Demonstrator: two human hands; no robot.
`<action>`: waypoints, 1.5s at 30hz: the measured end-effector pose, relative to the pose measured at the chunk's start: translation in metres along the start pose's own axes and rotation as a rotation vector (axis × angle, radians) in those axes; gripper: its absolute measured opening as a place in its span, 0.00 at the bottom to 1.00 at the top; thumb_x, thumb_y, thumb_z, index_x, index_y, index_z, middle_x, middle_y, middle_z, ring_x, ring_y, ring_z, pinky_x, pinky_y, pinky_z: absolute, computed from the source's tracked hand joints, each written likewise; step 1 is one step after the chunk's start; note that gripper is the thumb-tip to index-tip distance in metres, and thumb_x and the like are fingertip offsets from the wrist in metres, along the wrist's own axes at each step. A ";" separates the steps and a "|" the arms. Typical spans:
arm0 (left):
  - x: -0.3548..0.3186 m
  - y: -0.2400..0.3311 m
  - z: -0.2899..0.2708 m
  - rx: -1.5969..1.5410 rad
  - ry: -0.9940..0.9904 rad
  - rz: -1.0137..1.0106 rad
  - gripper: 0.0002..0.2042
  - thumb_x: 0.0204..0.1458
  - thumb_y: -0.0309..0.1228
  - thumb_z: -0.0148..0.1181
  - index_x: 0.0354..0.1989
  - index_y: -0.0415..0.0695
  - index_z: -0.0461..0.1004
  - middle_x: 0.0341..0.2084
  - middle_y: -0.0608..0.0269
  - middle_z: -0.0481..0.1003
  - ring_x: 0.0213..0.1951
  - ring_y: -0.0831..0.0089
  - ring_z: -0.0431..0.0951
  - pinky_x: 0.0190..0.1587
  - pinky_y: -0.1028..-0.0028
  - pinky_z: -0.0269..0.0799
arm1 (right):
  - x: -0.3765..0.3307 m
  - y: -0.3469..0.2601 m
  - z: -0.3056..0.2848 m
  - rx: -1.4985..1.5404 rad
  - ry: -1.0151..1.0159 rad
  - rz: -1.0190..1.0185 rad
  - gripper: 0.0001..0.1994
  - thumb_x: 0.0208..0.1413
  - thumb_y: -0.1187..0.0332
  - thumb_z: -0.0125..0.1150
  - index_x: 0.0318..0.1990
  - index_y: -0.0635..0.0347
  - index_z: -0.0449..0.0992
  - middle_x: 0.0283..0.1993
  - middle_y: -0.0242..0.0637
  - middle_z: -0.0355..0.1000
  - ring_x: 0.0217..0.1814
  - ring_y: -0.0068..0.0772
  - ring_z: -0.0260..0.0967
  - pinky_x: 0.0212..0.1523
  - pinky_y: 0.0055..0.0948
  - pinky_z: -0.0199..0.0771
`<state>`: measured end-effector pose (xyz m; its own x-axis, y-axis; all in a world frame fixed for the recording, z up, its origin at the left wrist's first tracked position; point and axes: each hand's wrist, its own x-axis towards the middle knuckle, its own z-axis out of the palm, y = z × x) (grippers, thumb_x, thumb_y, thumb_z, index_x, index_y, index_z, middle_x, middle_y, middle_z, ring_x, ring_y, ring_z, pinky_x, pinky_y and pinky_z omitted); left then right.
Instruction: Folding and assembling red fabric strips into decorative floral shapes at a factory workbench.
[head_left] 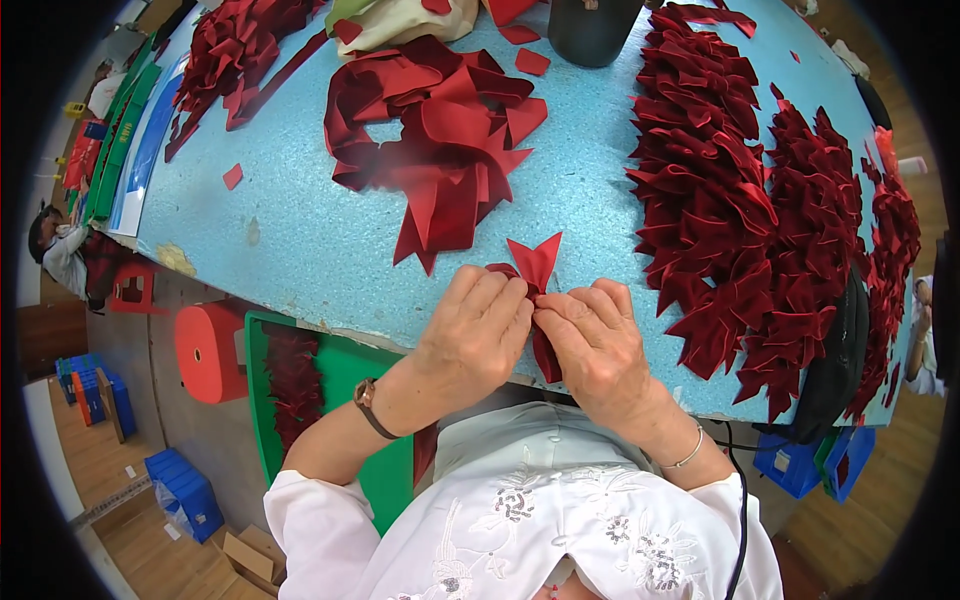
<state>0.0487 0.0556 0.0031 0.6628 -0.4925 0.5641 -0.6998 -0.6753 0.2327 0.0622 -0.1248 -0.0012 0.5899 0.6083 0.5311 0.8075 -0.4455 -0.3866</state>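
Note:
Both hands meet at the near edge of a light blue table (300, 230). My left hand (478, 328) and my right hand (592, 342) pinch one dark red ribbon piece (535, 262) between their fingertips. Its notched end sticks up above the fingers, and another end hangs down between the hands. A heap of loose red ribbon strips (440, 130) lies just beyond the hands. To the right, a big pile of folded red ribbon bows (740, 220) covers the table.
A green crate (335, 375) with red ribbon in it sits by my left elbow, beside an orange stool (207, 352). More ribbon (235, 55) lies at the far left. A dark cylinder (590, 30) stands at the back. Blue bins (185, 490) are on the floor.

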 end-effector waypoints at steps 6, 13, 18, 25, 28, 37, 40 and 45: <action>-0.008 0.010 0.005 0.016 0.014 -0.120 0.13 0.36 0.20 0.61 0.32 0.28 0.71 0.35 0.48 0.71 0.36 0.59 0.70 0.38 0.63 0.67 | -0.003 0.004 0.001 0.077 -0.006 0.023 0.16 0.39 0.76 0.57 0.40 0.70 0.72 0.41 0.42 0.70 0.38 0.38 0.67 0.45 0.37 0.64; -0.012 0.011 0.005 0.002 0.044 -0.191 0.13 0.36 0.18 0.62 0.33 0.30 0.71 0.41 0.46 0.72 0.38 0.58 0.72 0.39 0.63 0.67 | 0.002 0.000 -0.003 0.030 -0.036 0.014 0.19 0.39 0.76 0.58 0.43 0.70 0.72 0.46 0.41 0.68 0.39 0.36 0.66 0.45 0.36 0.63; -0.016 0.012 0.006 0.002 0.067 -0.291 0.15 0.35 0.19 0.64 0.35 0.33 0.73 0.44 0.46 0.72 0.38 0.57 0.73 0.40 0.63 0.67 | 0.001 0.002 0.000 -0.002 -0.079 -0.027 0.19 0.38 0.76 0.58 0.43 0.70 0.72 0.46 0.41 0.68 0.38 0.35 0.66 0.44 0.35 0.63; -0.018 0.001 -0.015 -0.186 0.198 -0.545 0.09 0.43 0.23 0.64 0.34 0.36 0.73 0.42 0.46 0.72 0.35 0.56 0.73 0.37 0.64 0.69 | 0.007 -0.003 -0.007 -0.016 -0.155 0.015 0.16 0.41 0.78 0.58 0.42 0.69 0.74 0.49 0.42 0.71 0.39 0.36 0.68 0.44 0.35 0.62; -0.008 0.001 -0.025 -0.266 0.192 -0.739 0.08 0.46 0.25 0.64 0.33 0.36 0.74 0.38 0.49 0.73 0.32 0.58 0.73 0.34 0.66 0.70 | 0.005 -0.002 -0.007 -0.018 -0.161 0.008 0.16 0.41 0.78 0.58 0.42 0.69 0.74 0.49 0.42 0.71 0.39 0.36 0.68 0.45 0.35 0.62; -0.005 -0.011 -0.011 -0.267 0.042 -0.797 0.08 0.51 0.29 0.62 0.32 0.36 0.75 0.26 0.52 0.74 0.21 0.58 0.73 0.25 0.66 0.68 | 0.006 -0.003 -0.009 -0.033 -0.175 0.001 0.17 0.40 0.77 0.57 0.42 0.69 0.75 0.49 0.41 0.71 0.40 0.35 0.67 0.46 0.36 0.61; -0.003 -0.008 -0.008 -0.296 0.055 -0.847 0.08 0.51 0.30 0.61 0.30 0.37 0.74 0.23 0.52 0.73 0.20 0.57 0.73 0.24 0.65 0.68 | 0.007 -0.002 -0.011 -0.037 -0.189 0.001 0.17 0.40 0.77 0.57 0.42 0.69 0.75 0.49 0.41 0.71 0.40 0.35 0.67 0.46 0.36 0.61; -0.003 -0.005 -0.004 -0.116 0.039 -0.822 0.10 0.52 0.31 0.61 0.24 0.38 0.70 0.18 0.53 0.72 0.20 0.55 0.73 0.23 0.63 0.68 | 0.005 0.000 -0.010 -0.086 -0.192 -0.024 0.17 0.39 0.77 0.58 0.42 0.69 0.75 0.49 0.41 0.71 0.40 0.34 0.67 0.48 0.39 0.61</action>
<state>0.0492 0.0628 0.0031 0.9664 0.1540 0.2058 -0.0214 -0.7497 0.6615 0.0647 -0.1282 0.0091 0.5668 0.7298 0.3823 0.8229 -0.4793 -0.3051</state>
